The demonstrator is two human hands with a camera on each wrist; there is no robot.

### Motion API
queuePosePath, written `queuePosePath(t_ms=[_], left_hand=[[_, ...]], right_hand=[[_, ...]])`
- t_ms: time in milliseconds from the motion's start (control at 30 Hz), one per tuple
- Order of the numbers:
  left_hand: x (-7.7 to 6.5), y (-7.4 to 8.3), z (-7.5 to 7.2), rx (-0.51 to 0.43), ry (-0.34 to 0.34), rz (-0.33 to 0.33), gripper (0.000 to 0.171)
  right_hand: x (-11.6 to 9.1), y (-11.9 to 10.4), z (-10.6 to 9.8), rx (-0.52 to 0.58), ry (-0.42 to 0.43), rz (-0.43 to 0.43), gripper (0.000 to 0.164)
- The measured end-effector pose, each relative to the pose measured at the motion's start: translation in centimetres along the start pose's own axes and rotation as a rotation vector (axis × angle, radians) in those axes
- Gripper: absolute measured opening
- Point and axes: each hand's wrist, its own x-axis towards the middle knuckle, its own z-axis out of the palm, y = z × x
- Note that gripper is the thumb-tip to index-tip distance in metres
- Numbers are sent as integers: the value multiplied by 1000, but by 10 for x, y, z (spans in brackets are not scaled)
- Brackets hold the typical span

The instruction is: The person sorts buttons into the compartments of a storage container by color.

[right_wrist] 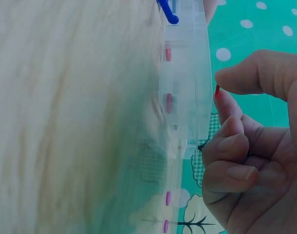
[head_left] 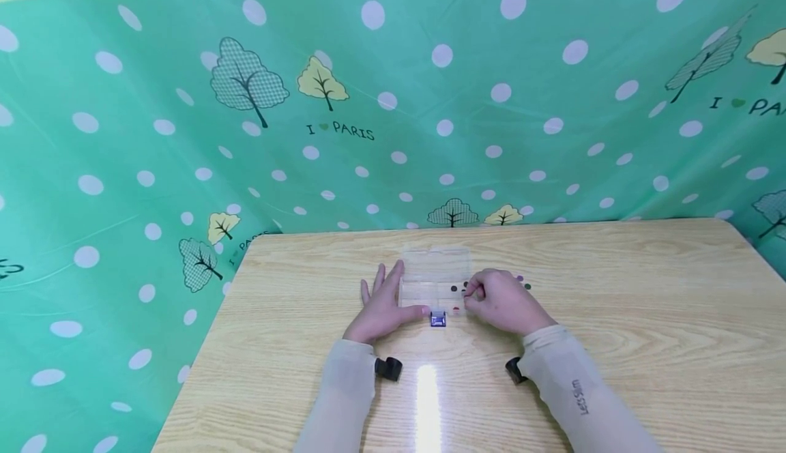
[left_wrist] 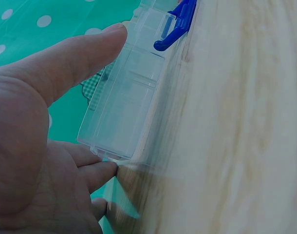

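Note:
A clear plastic box (head_left: 419,292) with compartments lies on the table, its lid (head_left: 436,262) folded back and a blue latch (head_left: 438,319) at the front. My left hand (head_left: 383,310) is at the box's left side, thumb by the front edge, fingers extended. Over the right end of the box, my right hand (head_left: 503,299) pinches a small red disc (right_wrist: 217,90) between thumb and index finger. Its other fingers are curled. Inside the right compartments lie a dark disc (head_left: 454,288) and a red disc (head_left: 456,310); the right hand partly hides this area.
Past the right hand, a purple disc (head_left: 520,278) and a green disc (head_left: 527,287) lie on the wooden table (head_left: 645,330). A green dotted cloth (head_left: 417,98) hangs behind the table's far edge.

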Motion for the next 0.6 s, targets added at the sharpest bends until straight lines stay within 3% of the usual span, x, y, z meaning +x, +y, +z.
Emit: queuePosePath(t_ms=[600], left_hand=[[1, -2, 0, 8, -14, 11, 115]], right_hand=[[5, -4, 8, 7, 1, -25, 4]])
